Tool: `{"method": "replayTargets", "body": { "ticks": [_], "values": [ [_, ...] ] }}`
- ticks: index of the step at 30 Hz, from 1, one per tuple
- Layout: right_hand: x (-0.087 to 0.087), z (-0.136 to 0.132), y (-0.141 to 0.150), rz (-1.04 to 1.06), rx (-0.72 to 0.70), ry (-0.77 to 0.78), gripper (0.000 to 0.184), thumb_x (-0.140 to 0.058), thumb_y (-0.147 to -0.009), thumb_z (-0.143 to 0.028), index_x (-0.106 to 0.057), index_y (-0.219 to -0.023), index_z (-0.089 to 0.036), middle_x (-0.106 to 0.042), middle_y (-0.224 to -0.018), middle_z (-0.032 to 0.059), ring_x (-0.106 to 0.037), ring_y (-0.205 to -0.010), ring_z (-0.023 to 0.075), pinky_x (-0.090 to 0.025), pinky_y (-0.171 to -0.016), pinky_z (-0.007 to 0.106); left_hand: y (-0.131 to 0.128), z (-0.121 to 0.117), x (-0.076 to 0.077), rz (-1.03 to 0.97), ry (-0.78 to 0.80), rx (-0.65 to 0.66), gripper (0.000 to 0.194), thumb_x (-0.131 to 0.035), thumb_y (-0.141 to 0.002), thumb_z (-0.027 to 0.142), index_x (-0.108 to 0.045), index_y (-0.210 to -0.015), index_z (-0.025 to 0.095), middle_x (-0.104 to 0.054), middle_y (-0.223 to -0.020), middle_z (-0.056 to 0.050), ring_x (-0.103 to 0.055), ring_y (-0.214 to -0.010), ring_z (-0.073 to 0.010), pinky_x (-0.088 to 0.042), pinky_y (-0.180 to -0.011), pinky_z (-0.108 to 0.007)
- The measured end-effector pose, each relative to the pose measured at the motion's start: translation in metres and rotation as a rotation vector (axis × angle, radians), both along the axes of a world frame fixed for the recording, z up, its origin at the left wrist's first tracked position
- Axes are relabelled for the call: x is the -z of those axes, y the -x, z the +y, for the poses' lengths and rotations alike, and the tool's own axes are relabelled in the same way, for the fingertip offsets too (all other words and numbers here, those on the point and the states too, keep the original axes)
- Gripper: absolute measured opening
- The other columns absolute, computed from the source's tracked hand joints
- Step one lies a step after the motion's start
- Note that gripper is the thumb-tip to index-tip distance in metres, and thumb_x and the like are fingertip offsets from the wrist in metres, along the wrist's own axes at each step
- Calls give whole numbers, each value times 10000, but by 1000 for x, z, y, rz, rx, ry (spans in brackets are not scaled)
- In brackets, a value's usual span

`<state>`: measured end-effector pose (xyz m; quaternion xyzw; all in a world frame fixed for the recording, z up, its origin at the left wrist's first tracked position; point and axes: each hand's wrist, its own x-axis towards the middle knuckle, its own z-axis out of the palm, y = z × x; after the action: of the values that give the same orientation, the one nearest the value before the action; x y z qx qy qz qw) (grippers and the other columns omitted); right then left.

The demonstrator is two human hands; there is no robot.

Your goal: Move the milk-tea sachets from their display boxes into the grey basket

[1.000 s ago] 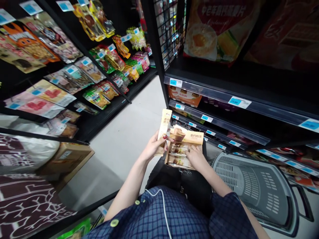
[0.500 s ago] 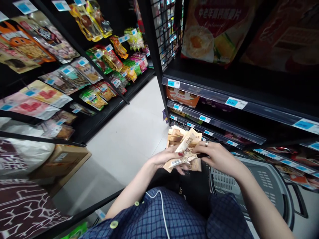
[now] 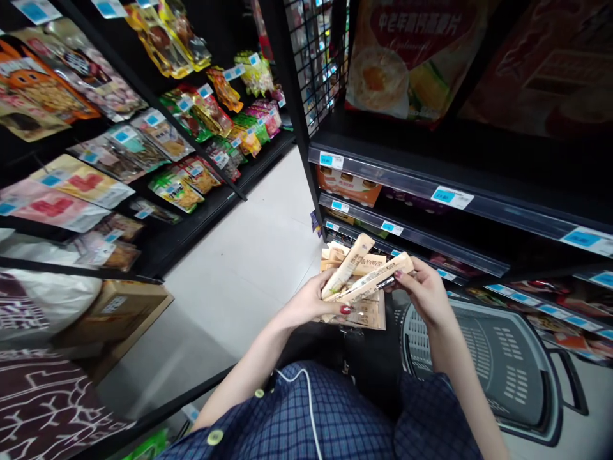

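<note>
Hands apart, each closed on a sachet: left hand point(image 3: 305, 305), first sachet point(image 3: 352, 265) toward 1 o'clock; right hand point(image 3: 428, 292), second sachet point(image 3: 376, 281) toward 2 o'clock. Two are out; further sachets point(image 3: 368, 314) lie in my open box point(image 3: 377, 260) beneath.

both hands point(image 3: 318, 300) point(image 3: 421, 287) pinching, forearms angled inward

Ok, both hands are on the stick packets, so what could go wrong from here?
The left hand seems to grip two stick packets, so one might slip. The right hand pinches one by its end; a hard pull could crease it. The open box beneath seems propped on the lap and could tip.
</note>
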<state>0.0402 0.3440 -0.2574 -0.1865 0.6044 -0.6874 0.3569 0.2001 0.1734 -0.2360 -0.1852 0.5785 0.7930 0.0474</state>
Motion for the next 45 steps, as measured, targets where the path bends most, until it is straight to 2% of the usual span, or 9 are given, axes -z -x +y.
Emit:
{"method": "replayTargets", "body": {
  "ticks": [5,9,15,19,25,33,37,40,45],
  "values": [
    [-7,2,-4,-14,134,34,286,-719,-706,-406,-582,-820,-183,-619,-802,18,-619,-704,157,-552,-555,276,-2,1,4,-39,-175,-84,583,-808,-572,177,-571,-1103,128,-675,-1011,-114,-669,-854,-261,-570,-679,-331],
    [-3,4,-6,87,249,49,301,-732,-689,-388,-556,-848,-202,-579,-731,-15,-568,-628,116,-501,-550,229,-1,3,5,-61,-247,-65,591,-809,-586,186,-562,-1119,119,-694,-957,-132,-691,-787,-272,-584,-630,-333],
    [5,6,-14,151,378,41,305,-716,-723,-307,-576,-979,-221,-600,-745,-2,-594,-657,143,-514,-559,260,9,6,3,-43,-154,-515,513,-810,-582,246,-580,-1014,89,-705,-789,-86,-687,-636,-206,-587,-595,-277],
    [4,6,-19,127,397,17,223,-715,-711,-326,-601,-860,-205,-590,-800,14,-598,-685,161,-520,-465,261,12,7,2,-41,-130,-562,493,-808,-574,266,-589,-976,83,-703,-769,-84,-684,-605,-211,-589,-598,-293],
    [9,12,-17,204,357,-36,180,-695,-738,-341,-652,-836,-197,-630,-788,23,-596,-684,157,-545,-564,292,13,5,5,-47,-134,-559,480,-794,-576,268,-571,-965,97,-703,-751,-80,-682,-592,-217,-586,-589,-305],
    [-14,39,-5,590,33,-17,320,-825,-603,-289,-711,-899,-247,-683,-854,37,-629,-782,181,-519,-645,276,11,-5,8,-170,-308,-368,481,-789,-581,218,-564,-986,87,-681,-668,-87,-665,-560,-192,-575,-541,-261],
    [-25,43,0,781,54,64,285,-828,-603,-298,-739,-873,-275,-630,-762,31,-595,-717,170,-505,-611,293,6,-6,16,-159,-355,-244,499,-776,-609,242,-557,-1027,81,-665,-623,-79,-650,-519,-190,-563,-498,-255],
    [-28,41,2,775,104,139,268,-841,-581,-280,-749,-832,-287,-593,-868,43,-615,-827,199,-537,-712,349,4,-5,20,-112,-374,-184,591,-766,-632,281,-526,-1135,83,-669,-623,-80,-652,-511,-198,-552,-479,-245],
    [-26,33,-3,731,296,156,70,-720,-731,-177,-725,-748,-245,-653,-796,34,-642,-739,176,-548,-639,324,1,-1,23,-50,-423,-109,624,-784,-650,353,-537,-1180,134,-698,-917,-125,-694,-674,-229,-571,-514,-254]
  ]
}}
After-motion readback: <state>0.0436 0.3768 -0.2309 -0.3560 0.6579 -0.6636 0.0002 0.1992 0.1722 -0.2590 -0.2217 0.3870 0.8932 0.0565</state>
